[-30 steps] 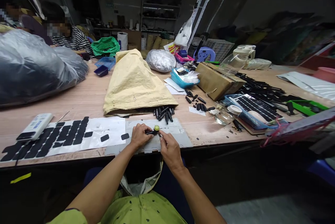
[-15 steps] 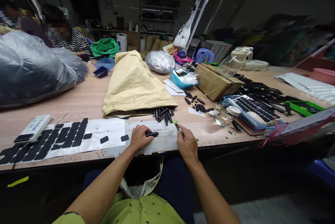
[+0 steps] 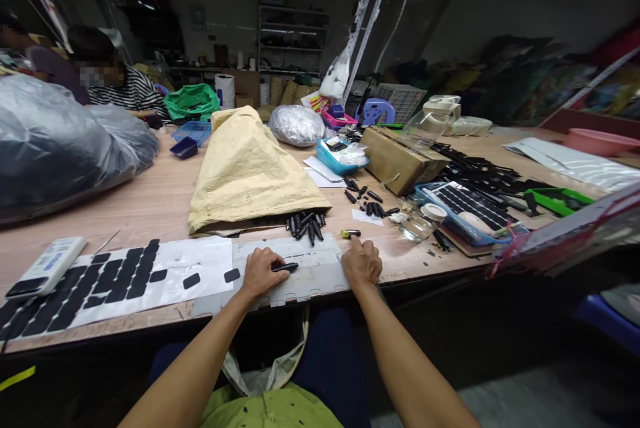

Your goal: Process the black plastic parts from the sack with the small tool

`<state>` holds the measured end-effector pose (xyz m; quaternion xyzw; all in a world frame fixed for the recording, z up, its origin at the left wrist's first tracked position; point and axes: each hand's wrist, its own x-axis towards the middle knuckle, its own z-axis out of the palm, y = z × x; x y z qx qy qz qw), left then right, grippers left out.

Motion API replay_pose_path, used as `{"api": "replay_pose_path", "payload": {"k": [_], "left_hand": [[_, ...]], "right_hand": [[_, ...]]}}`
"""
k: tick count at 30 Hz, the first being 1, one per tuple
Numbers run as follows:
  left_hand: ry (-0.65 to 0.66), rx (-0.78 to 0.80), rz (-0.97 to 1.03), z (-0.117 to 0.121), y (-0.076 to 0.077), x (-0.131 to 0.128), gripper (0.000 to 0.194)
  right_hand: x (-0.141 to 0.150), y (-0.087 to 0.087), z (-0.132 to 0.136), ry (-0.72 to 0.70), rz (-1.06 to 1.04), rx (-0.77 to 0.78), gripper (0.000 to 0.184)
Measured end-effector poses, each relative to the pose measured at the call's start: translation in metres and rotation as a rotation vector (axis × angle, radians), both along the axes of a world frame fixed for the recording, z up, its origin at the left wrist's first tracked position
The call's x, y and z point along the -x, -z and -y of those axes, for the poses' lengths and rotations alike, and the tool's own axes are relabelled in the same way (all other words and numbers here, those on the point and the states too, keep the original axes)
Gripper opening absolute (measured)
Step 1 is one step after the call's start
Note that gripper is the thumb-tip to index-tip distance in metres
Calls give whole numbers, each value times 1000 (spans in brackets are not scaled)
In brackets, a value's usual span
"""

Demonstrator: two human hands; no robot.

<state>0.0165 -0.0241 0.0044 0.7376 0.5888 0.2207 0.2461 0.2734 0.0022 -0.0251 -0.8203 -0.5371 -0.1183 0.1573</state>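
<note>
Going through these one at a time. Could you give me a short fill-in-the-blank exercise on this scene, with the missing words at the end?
1. The left hand holds a slim piece that is ____ in colour.
2. The small yellow-ended item is near the right hand, not the ____ one.
3. The lid of the clear jar is ____.
4. In the picture, the cardboard box is to the ____ of the large sack.

Missing words: black; left; white; right

Dark-spotted green shirt (image 3: 267, 409), navy trousers (image 3: 337, 361)
</note>
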Motion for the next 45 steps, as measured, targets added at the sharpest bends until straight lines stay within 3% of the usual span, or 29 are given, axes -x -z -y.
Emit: {"api": "replay_pose_path", "payload": {"k": [4, 8, 12, 15, 19, 24, 28, 32, 36, 42, 45], "left_hand": [[130, 50, -5, 11, -6, 13, 18], [284, 82, -10, 47, 0, 31, 20], [311, -40, -135, 85, 13, 39, 18], [277, -89, -128, 92, 12, 32, 19], [135, -90, -18, 64, -7, 3, 16], [-73, -2, -30, -4, -27, -57, 26], [-166, 89, -159, -48, -27, -100, 34], [-175, 93, -265, -65, -23, -113, 31], [-123, 82, -264, -52, -20, -94, 25], [-45, 69, -211, -7, -19, -23, 17], [-73, 49, -166, 8, -17, -2, 16]], "right_hand": [[-1, 2, -1, 1, 9, 7, 40], [0, 0, 0, 6, 11, 8, 39], [1, 1, 0, 12, 4, 8, 41], [1, 2, 0, 14, 8, 14, 41], [1, 1, 0, 4, 10, 22, 41], [0, -1, -1, -3, 1, 23, 42], [0, -1, -2, -10, -4, 11, 41], [0, -1, -2, -11, -10, 13, 41], [-1, -2, -2, -11, -15, 11, 42], [0, -4, 0, -12, -24, 30, 41], [1, -4, 1, -5, -24, 30, 41]]}}
